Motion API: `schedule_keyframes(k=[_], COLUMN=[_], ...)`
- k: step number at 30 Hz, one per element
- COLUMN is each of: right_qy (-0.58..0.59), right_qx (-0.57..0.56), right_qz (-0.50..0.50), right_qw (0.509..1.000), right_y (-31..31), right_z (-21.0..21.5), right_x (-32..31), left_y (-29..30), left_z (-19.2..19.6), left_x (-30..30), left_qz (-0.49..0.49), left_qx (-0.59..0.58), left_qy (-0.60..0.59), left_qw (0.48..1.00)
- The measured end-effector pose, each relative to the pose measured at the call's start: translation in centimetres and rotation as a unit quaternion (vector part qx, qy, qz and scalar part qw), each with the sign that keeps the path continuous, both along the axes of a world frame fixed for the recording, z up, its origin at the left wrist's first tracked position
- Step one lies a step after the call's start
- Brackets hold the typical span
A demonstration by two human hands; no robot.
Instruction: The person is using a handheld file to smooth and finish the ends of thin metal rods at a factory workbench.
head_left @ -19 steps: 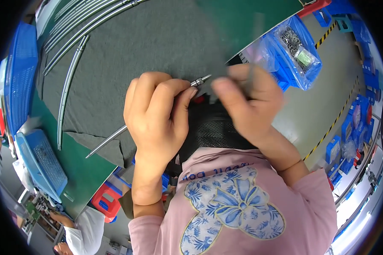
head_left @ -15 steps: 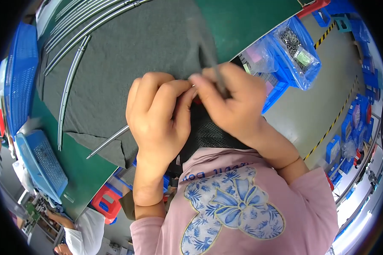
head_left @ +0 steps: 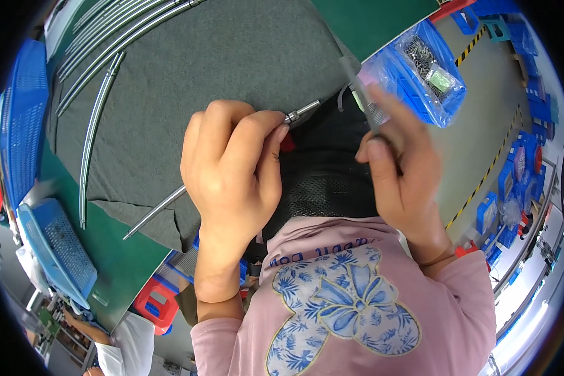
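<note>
- the left hand (head_left: 232,166) is curled into a loose fist around a thin metal rod (head_left: 163,205), its back turned up toward the camera and its forearm rising from the lower edge of the view.
- the rod runs slantwise through that closed grip: its long bare end pokes out below the hand over the near edge of the desk (head_left: 122,263), and its short threaded tip (head_left: 302,113) sticks out past the fingertips, pointing up and to the right.
- the thumb and forefinger of the left hand pinch the rod just behind the tip.
- the right hand (head_left: 401,175) is held a little apart from the rod tip, to its right, fingers bent and closed on a slim grey tool (head_left: 363,100) that stands up out of the hand, tilted slightly to the left; it is blurred, so its kind cannot be told.
- the right wrist is bent, the pink sleeve (head_left: 470,294) coming in from the lower right.
- a grey felt mat (head_left: 219,56) covers the green desk under the left hand.
- several curved metal rods (head_left: 100,119) lie on the mat toward the far left corner.
- a clear bag of small parts (head_left: 423,62) sits in a blue bin just beyond the right hand.
- a blue basket (head_left: 56,250) rests by the near left edge of the desk.
</note>
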State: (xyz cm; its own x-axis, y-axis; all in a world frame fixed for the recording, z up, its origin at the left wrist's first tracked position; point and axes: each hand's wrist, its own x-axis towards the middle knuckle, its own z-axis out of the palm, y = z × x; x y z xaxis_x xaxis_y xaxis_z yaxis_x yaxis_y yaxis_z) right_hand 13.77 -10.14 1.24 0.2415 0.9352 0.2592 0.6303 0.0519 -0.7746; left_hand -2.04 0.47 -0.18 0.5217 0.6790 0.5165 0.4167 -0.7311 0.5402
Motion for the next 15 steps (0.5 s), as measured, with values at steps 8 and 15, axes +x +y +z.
schedule_keyframes(k=[8, 15], right_qy=[-0.019, 0.006], right_qx=[-0.048, -0.070], right_qz=[0.056, 0.056], right_qw=[0.997, 0.996], right_y=[-0.6, -0.5], right_z=[-0.1, -0.1], right_x=[-1.6, -2.1], left_y=[-0.2, -0.3], left_z=[0.0, 0.0], left_x=[0.0, 0.2], left_qz=[0.003, 0.012], left_qx=[-0.011, -0.011], left_qy=[0.000, -0.002], left_qw=[1.000, 1.000])
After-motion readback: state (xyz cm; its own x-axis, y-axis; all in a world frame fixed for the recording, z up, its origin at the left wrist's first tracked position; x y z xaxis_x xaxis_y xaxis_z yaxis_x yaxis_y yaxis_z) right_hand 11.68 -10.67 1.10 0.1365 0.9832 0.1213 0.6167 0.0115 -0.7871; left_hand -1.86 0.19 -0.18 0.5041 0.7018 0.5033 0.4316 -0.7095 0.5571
